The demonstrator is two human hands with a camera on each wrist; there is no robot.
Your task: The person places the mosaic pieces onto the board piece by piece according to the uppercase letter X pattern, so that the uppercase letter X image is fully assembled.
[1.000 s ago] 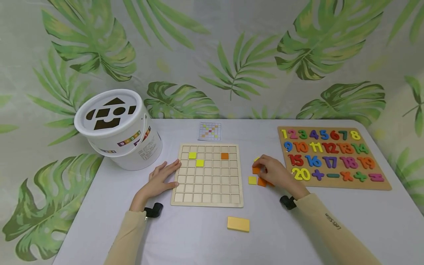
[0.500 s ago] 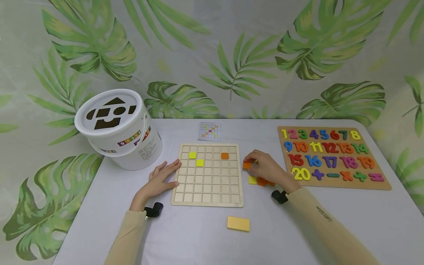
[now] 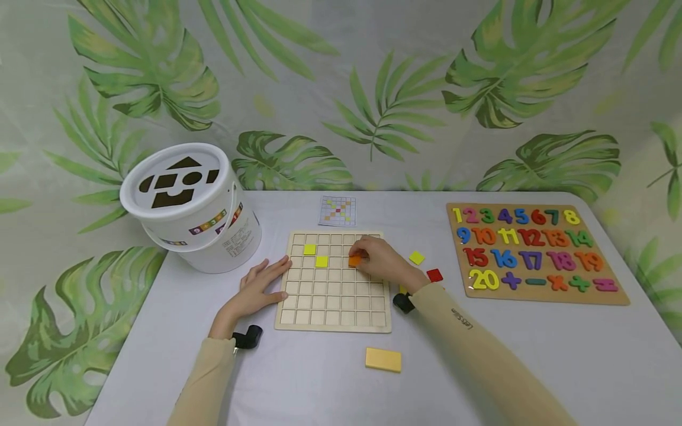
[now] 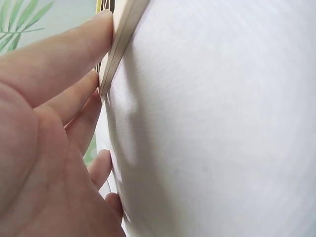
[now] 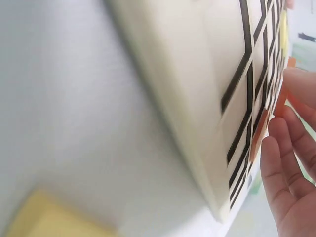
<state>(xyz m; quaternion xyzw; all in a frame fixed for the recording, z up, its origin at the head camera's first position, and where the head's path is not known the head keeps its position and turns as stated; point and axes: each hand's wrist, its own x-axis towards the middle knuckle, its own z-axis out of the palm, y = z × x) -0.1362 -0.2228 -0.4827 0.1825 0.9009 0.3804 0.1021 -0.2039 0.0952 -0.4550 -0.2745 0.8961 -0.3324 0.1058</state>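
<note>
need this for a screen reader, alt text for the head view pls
A person's right hand holds a small orange square tile over a pale wooden grid board, while the left hand rests against the board's left edge on a white table.

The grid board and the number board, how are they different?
The grid board is pale wood with small square cells, mostly bare; the number board is darker brown and full of colourful numbers and signs. The grid board lies in the middle of the table with the left hand against its edge and the right hand holding an orange tile over it; nobody touches the number board, off to the right. Both lie flat.
</note>
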